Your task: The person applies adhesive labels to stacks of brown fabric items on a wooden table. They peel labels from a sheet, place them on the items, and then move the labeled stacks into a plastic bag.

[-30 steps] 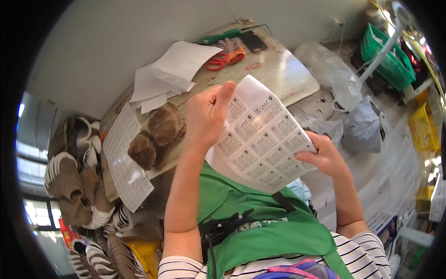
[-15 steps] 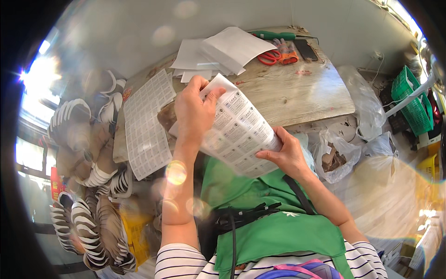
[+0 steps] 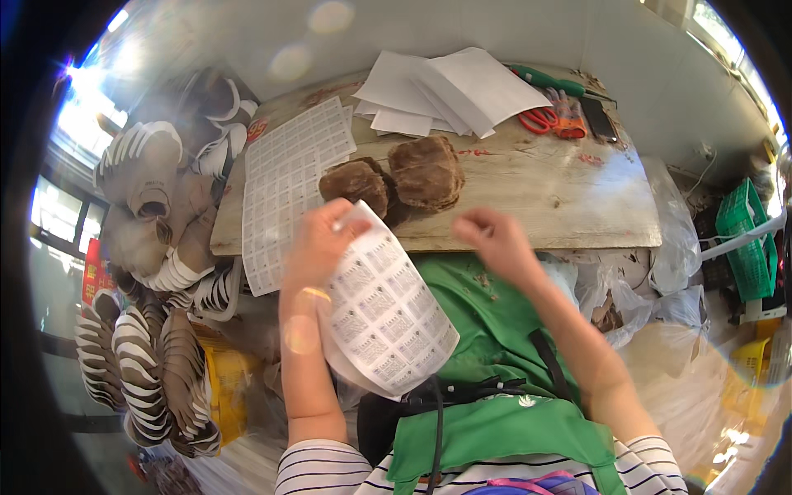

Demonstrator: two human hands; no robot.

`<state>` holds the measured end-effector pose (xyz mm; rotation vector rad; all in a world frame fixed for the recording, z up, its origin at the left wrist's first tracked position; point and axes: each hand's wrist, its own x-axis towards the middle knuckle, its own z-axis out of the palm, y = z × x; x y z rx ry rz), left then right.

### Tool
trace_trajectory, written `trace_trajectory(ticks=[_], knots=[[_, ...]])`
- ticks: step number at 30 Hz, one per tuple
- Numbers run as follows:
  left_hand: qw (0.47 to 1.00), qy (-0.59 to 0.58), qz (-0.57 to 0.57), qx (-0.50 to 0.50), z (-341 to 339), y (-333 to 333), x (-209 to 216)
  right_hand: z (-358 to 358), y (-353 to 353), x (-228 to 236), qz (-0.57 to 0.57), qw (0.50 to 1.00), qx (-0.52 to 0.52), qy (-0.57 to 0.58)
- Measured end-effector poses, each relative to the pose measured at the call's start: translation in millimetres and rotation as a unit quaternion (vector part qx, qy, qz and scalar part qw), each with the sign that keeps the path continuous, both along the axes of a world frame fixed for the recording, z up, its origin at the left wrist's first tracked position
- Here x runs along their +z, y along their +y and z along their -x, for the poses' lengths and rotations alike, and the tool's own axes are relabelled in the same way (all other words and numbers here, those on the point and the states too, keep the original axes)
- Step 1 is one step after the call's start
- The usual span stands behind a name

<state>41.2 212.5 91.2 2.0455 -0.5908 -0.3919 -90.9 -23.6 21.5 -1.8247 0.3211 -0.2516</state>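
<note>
My left hand (image 3: 320, 247) is closed on the top edge of a white label sheet (image 3: 389, 318), printed with rows of small labels. The sheet hangs down and curves over my green apron (image 3: 487, 322). To its right, my right hand (image 3: 499, 243) is raised near the table's front edge, apart from the sheet. Its fingers are curled together and blurred; whatever they might pinch cannot be made out. Beyond my hands, two stacks of brown furry pieces, a right stack (image 3: 426, 173) and a left stack (image 3: 356, 183), lie on the wooden table (image 3: 561, 198).
More label sheets (image 3: 285, 194) lie on the table's left side. At the back are white papers (image 3: 487, 87), red-handled scissors (image 3: 539, 120), a green-handled tool (image 3: 549, 81) and a dark phone (image 3: 598, 120). Stacked shoe parts (image 3: 144, 355) stand left; a green basket (image 3: 747, 239) and plastic bags (image 3: 664, 223) are right.
My right hand has let go of the sheet and moved away from it. My left hand has lowered the sheet toward me. The furry stacks, mostly hidden before, now show.
</note>
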Motion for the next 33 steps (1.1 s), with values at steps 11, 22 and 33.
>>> trace_trajectory(ticks=[11,22,33], knots=[[0.994,-0.059,-0.031,-0.085,0,-43,-56,-160,-16,-21,0.53,0.835,-0.022,-0.144],[0.995,0.026,0.044,-0.084,13,-44,-39,-78,-68,-50,0.498,0.866,0.042,0.002],[0.993,-0.109,0.024,-0.038,26,-78,-8,27,14,27,0.088,0.99,-0.012,-0.106]])
